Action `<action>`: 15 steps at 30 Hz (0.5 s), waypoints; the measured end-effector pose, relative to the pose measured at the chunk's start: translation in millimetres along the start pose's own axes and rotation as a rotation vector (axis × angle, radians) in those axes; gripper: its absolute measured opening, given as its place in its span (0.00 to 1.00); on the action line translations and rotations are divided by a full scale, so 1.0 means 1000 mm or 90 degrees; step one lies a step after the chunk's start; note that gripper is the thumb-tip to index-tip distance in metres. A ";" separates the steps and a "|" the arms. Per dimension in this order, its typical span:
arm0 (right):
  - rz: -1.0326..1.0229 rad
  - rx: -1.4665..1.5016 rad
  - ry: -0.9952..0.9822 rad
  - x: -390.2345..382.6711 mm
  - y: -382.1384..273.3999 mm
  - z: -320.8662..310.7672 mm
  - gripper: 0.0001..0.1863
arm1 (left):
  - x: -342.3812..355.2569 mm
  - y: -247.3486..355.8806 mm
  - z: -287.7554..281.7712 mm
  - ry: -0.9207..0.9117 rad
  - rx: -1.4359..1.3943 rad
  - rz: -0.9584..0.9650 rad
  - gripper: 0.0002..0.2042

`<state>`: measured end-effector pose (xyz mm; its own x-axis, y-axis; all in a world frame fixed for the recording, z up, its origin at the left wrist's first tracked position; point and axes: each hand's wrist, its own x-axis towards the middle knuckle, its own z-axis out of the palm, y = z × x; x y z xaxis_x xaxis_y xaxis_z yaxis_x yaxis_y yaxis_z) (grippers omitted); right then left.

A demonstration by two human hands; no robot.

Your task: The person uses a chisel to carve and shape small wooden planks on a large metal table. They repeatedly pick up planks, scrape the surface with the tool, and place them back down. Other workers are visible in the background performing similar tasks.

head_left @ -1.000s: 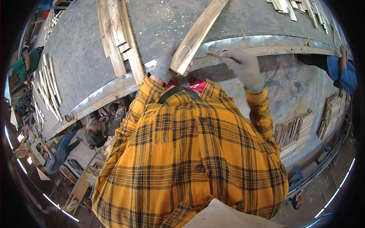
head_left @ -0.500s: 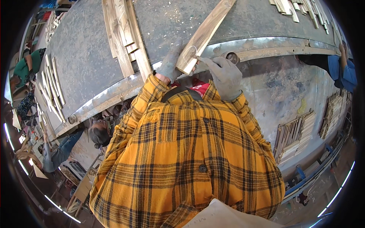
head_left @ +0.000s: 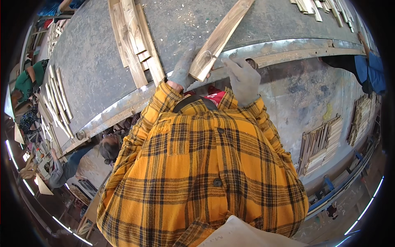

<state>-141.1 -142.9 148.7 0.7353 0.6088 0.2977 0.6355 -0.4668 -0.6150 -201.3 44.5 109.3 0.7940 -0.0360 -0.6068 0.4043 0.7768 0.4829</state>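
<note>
A yellow plaid shirt (head_left: 201, 160) fills the near view, with a pale paper (head_left: 247, 236) at its lower edge. Beyond the collar, the gloved left hand (head_left: 182, 73) has hold of the near end of a board (head_left: 218, 39), its thumb side along the left edge and bare fingertips showing at the right edge; the fingers are closed around it, partly hidden underneath. The gloved right hand (head_left: 243, 80) is raised just right of that same end, its fingers bent and brought near together; whether they pinch something thin or touch the board, I cannot tell. The board slants away to the upper right, its near end at the metal edge (head_left: 284, 46) and the rest over the grey table (head_left: 173, 22). Left of it, a row of strips (head_left: 131, 35) lies on the table, the longest reaching over the edge near the left wrist. Further left are narrower strips (head_left: 57, 96), and more pieces (head_left: 323, 10) lie at the far upper right. Out at the sides are a person in green (head_left: 33, 76) and one in blue (head_left: 372, 74).
</note>
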 end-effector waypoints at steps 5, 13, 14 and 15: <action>-0.038 0.052 -0.067 -0.006 0.003 0.001 0.14 | 0.002 0.002 -0.007 0.013 0.044 0.000 0.32; 0.383 0.493 0.013 0.001 0.047 -0.004 0.10 | -0.035 0.015 -0.054 0.176 0.813 0.234 0.24; 0.406 0.484 0.003 0.006 0.047 -0.003 0.10 | -0.039 0.016 -0.054 0.199 0.866 0.247 0.24; 0.429 0.475 -0.006 0.009 0.046 -0.001 0.09 | -0.046 0.017 -0.050 0.228 0.899 0.263 0.25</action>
<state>-104.3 -159.7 124.0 0.8833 0.3721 -0.2850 -0.2252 -0.1965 -0.9543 -253.5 91.2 113.5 0.8922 0.3390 -0.2983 0.4438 -0.5358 0.7183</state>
